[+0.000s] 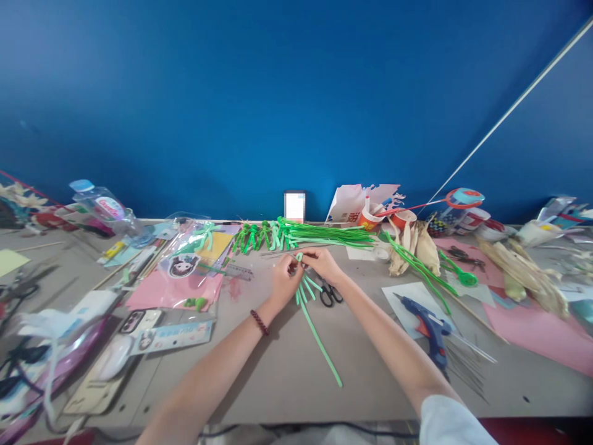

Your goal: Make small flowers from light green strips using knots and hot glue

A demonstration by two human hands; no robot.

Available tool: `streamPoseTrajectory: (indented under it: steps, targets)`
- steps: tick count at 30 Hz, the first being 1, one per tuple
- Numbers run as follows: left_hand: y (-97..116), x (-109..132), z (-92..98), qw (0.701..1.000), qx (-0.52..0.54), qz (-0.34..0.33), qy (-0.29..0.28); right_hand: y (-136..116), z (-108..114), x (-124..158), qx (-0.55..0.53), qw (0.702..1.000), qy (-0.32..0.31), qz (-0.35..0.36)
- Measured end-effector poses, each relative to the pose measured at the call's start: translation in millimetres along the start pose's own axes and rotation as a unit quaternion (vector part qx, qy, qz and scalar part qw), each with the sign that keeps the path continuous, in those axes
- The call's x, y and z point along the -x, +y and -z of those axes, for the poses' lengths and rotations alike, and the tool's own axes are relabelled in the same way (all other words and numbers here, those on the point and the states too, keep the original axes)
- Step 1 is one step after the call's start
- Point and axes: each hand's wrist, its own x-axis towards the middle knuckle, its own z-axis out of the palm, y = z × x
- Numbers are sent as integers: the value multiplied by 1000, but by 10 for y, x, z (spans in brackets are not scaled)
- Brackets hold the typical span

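Light green pipe cleaners (pixel 308 309) are pinched between both hands at the middle of the table, their loose ends fanning down towards me. One end is bent into a small loop at the fingertips. My left hand (pixel 283 277), with a beaded bracelet (pixel 259 322) on its wrist, is closed on them. Fingertips of my right hand (pixel 324 262) grip the same piece from the other side. Scissors (pixel 330 295) with black handles lie beside the right wrist, partly covered by it. Just behind the hands runs a row of green pipe cleaner stems (pixel 333 235) with twisted heads.
A blue glue gun (pixel 430 330) rests on white paper at the right, with thin wires beside it. Work gloves (pixel 528 278) lie farther right. Pink sheets and a plastic bag (pixel 185 262) are at the left, near a bottle (pixel 104 204). A phone (pixel 295 206) stands against the blue wall.
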Motion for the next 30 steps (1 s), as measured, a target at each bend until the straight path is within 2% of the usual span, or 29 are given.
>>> streamPoseTrajectory:
  steps: [5, 8, 12, 16, 18, 21, 24, 27, 30]
  targets:
    - [-8, -3, 10, 1000, -14, -6, -4, 63, -26, -21, -3, 1000, 14, 4]
    - [-6, -10, 20, 1000, -19, -2, -11, 80, -41, -16, 49, 998, 39, 14]
    - [-15, -13, 21, 1000, -20, 11, -4, 50, -85, 38, 170, 979, 93, 69]
    - [-11, -10, 17, 1000, -11, 19, 6, 25, -142, 90, 211, 963, 104, 133]
    - [0, -9, 17, 1000, -1, 24, 13, 32, -154, 88, 202, 965, 104, 134]
    - [13, -11, 23, 1000, 3, 26, 10, 53, -139, 56, 133, 984, 91, 78]
    - [16, -17, 30, 1000, -9, 15, -3, 63, -100, 22, 42, 998, 47, 21]
    - [13, -25, 34, 1000, -13, 18, -8, 62, -74, 6, -11, 1000, 14, 5]
    - [4, -35, 29, 1000, -8, 25, -10, 75, -77, -2, -13, 1000, 27, -7]
